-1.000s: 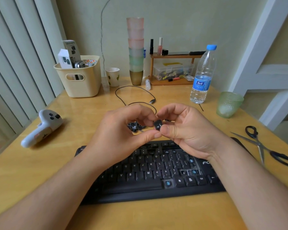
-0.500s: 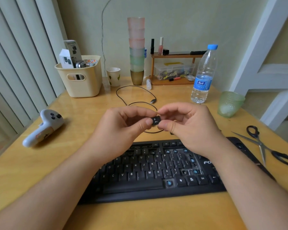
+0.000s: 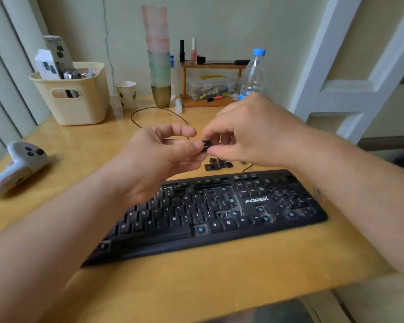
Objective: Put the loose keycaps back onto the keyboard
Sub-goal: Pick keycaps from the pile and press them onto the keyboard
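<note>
I see both hands raised above the keyboard. Left hand and right hand pinch one black keycap between fingertips. Loose keycaps lie on the tabletop just behind the keyboard, several sockets bare.

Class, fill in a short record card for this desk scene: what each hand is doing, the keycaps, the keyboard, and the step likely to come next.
left hand: pinching the held keycap
right hand: gripping the same keycap
loose keycaps: small pile on desk behind keyboard
keyboard: several sockets empty, blue stems showing
likely next: press the keycap onto an empty socket
</note>
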Demonstrator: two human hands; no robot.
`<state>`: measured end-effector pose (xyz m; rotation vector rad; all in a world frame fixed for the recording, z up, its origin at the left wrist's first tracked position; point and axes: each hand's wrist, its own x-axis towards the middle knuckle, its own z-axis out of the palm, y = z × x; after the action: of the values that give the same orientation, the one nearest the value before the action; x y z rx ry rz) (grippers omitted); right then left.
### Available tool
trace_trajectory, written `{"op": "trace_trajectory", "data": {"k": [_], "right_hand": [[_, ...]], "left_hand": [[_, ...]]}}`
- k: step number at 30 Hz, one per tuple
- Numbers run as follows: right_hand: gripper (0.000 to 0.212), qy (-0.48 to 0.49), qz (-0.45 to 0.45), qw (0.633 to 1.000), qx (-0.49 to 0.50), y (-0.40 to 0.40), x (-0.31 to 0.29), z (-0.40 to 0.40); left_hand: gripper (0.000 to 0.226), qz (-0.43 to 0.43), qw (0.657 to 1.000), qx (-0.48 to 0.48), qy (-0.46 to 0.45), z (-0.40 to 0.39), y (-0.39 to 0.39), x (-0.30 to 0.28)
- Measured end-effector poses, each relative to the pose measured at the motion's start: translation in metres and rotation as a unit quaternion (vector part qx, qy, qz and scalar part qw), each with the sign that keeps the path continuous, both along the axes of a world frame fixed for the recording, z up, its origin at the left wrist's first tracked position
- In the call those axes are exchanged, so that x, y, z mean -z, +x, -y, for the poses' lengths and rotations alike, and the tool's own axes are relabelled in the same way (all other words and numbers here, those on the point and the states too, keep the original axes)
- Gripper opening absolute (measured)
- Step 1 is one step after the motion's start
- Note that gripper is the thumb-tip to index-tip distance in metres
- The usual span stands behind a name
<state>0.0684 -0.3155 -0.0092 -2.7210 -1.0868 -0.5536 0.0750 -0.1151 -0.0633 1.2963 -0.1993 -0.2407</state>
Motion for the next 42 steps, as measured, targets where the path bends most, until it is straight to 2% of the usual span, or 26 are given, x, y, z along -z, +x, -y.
{"op": "trace_trajectory", "data": {"k": [3,5,8,10,12,13,15,19,24,28,37,42], "right_hand": [[0.013,-0.078,0.032,0.996,-0.001,-0.011,-0.019,0.023],[0.016,-0.083,0.015,0.996,0.019,-0.018,-0.025,0.042],[0.014,-0.065,-0.077,0.99,0.096,-0.024,-0.023,0.076],[0.011,-0.092,-0.149,0.972,0.156,-0.026,-0.013,0.095],[0.011,-0.115,-0.212,0.951,0.195,-0.027,0.002,0.108],[0.011,-0.121,-0.234,0.943,0.205,-0.027,0.01,0.113],[0.012,-0.12,-0.256,0.936,0.211,-0.026,0.021,0.117],[0.009,-0.089,-0.257,0.937,0.217,-0.022,0.027,0.123],[0.008,-0.078,-0.292,0.929,0.213,-0.013,0.032,0.119],[0.01,-0.104,-0.322,0.92,0.2,-0.008,0.037,0.106],[0.013,-0.201,-0.299,0.914,0.189,-0.009,0.031,0.094],[0.017,-0.208,-0.292,0.911,0.203,-0.008,0.034,0.089]], "left_hand": [[0.036,-0.006,0.998,0.059,0.0,0.022,-0.005,-0.012],[0.027,0.008,0.996,0.088,0.025,0.036,-0.008,-0.015],[0.019,0.1,0.978,0.098,0.156,0.055,-0.01,-0.005],[0.017,0.208,0.925,0.079,0.308,0.065,-0.011,0.005],[0.026,0.299,0.841,0.058,0.447,0.074,-0.014,0.015],[0.034,0.333,0.807,0.051,0.486,0.077,-0.015,0.02],[0.046,0.382,0.77,0.046,0.509,0.079,-0.015,0.03],[0.053,0.429,0.732,0.029,0.529,0.071,-0.016,0.039],[0.054,0.448,0.726,0.027,0.521,0.069,-0.019,0.038],[0.055,0.455,0.73,0.025,0.51,0.071,-0.019,0.039],[0.054,0.454,0.739,0.016,0.497,0.067,-0.017,0.041],[0.055,0.458,0.741,0.018,0.49,0.069,-0.015,0.045]]}}
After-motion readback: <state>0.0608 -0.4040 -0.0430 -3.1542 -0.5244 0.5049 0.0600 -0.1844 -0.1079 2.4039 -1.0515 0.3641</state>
